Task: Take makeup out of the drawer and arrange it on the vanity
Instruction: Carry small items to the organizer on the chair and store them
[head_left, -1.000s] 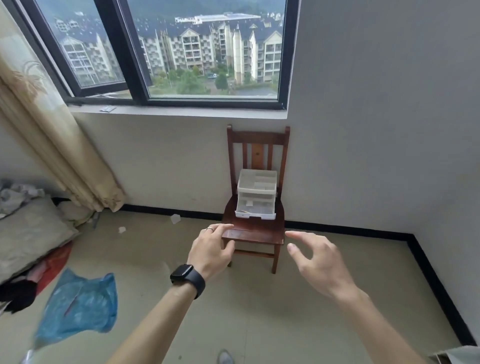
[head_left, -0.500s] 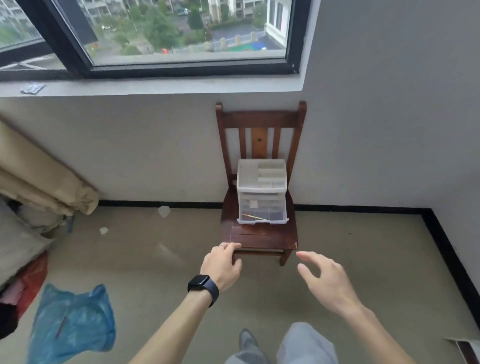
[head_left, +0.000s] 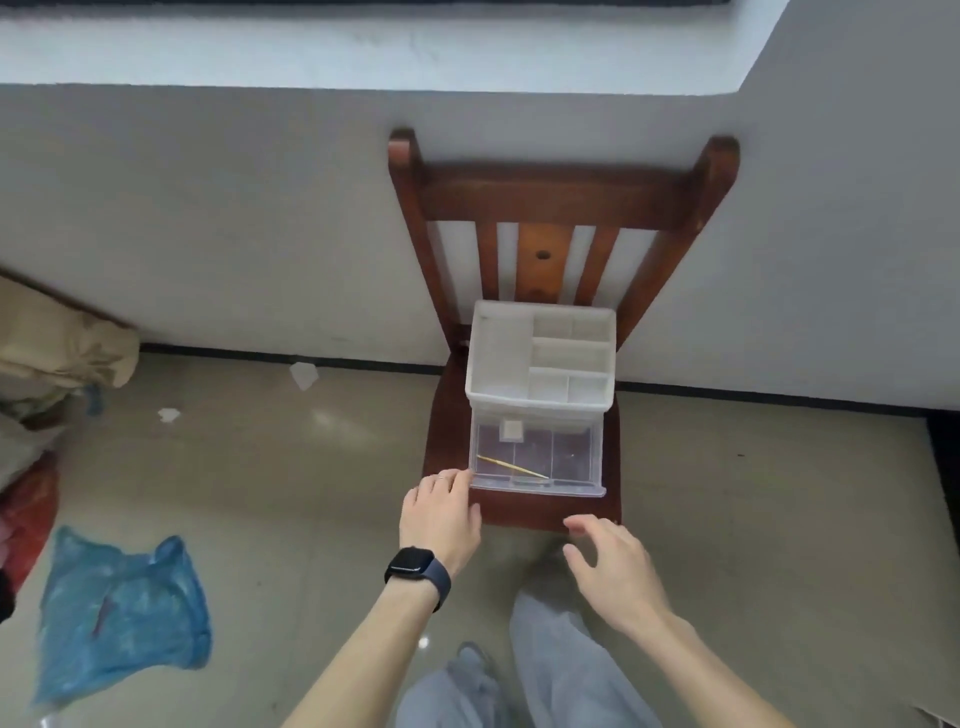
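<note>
1. A brown wooden chair stood with its back against the wall.
2. A crumpled blue plastic bag lay on the floor, well to the left of the chair.
3. A white plastic organizer sat at the back edge of the chair seat, its top split into compartments.
4. Its clear drawer stuck out open toward the seat's front edge.
5. The right hand hovered at the seat's front right corner, fingers spread and holding nothing.
6. The left hand had loosely curled fingers at the drawer's front left corner; whether it gripped the drawer could not be told.
7. A thin yellow stick lay slantwise along the drawer's front.
8. A small white square sat toward the drawer's back left.
</note>
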